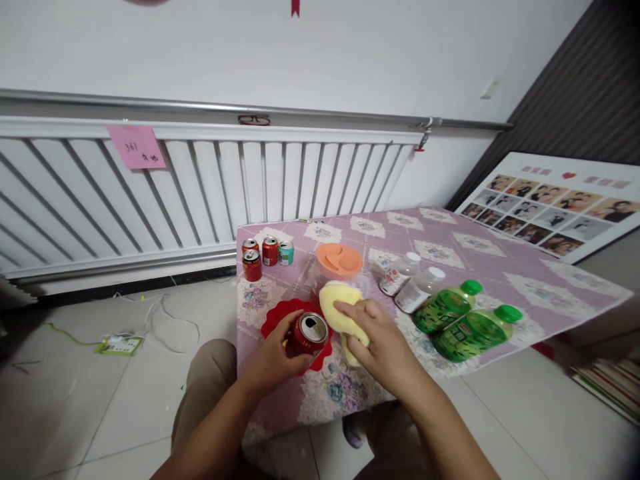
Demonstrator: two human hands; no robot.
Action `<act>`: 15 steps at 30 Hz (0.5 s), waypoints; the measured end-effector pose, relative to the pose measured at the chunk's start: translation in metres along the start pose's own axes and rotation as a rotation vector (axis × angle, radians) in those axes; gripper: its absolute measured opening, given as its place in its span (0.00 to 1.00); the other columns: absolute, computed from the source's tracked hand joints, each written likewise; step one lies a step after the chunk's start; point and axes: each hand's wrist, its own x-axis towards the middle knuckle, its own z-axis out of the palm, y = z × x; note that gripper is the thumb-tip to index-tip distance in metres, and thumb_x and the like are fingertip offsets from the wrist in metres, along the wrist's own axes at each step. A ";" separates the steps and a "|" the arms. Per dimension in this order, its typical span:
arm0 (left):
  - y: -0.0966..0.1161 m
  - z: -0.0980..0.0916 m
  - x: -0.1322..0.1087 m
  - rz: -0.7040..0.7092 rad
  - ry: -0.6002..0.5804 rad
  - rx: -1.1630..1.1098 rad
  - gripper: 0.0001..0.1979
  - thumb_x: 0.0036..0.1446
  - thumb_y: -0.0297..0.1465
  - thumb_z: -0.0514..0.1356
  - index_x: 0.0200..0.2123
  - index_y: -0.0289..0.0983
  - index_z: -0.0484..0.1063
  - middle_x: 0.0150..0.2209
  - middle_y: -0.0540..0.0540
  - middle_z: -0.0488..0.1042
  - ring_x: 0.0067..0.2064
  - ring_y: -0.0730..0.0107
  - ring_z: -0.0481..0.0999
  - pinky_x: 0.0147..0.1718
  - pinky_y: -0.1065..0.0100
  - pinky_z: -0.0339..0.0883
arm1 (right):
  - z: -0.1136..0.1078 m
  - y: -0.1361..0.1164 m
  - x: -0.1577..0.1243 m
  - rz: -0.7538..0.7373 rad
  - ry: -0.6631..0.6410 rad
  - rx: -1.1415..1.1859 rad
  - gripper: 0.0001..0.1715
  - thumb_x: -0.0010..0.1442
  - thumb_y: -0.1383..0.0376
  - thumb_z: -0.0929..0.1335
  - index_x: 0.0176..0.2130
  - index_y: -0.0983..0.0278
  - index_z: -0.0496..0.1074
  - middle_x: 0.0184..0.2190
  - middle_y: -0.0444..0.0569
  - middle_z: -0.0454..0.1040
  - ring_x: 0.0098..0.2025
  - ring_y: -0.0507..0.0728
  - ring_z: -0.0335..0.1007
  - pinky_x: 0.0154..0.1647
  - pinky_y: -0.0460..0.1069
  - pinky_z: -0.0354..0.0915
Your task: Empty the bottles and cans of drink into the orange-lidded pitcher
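Observation:
My left hand [273, 355] is wrapped round a red drink can [306, 335] with an opened top. The can is above a red scalloped mat [274, 319]; whether it rests on the mat I cannot tell. In my right hand [379, 337] a yellow cloth [336, 308] is gripped, just right of the can. Behind the cloth stands a clear container with an orange divided lid [340, 260], its lower part mostly hidden.
Several small cans [253, 265] are grouped at the table's back left corner. To the right lie two clear bottles with white caps [415, 290] and two green bottles [470, 331]. A patterned cloth covers the table [367, 228], and a white radiator [200, 187] runs behind it.

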 end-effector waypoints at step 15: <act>-0.008 0.005 -0.007 0.169 0.146 0.137 0.35 0.47 0.26 0.69 0.58 0.42 0.63 0.57 0.42 0.71 0.57 0.57 0.73 0.59 0.51 0.66 | -0.021 -0.070 0.053 -0.029 -0.620 -0.610 0.17 0.62 0.70 0.66 0.49 0.61 0.77 0.46 0.56 0.73 0.49 0.65 0.68 0.48 0.58 0.64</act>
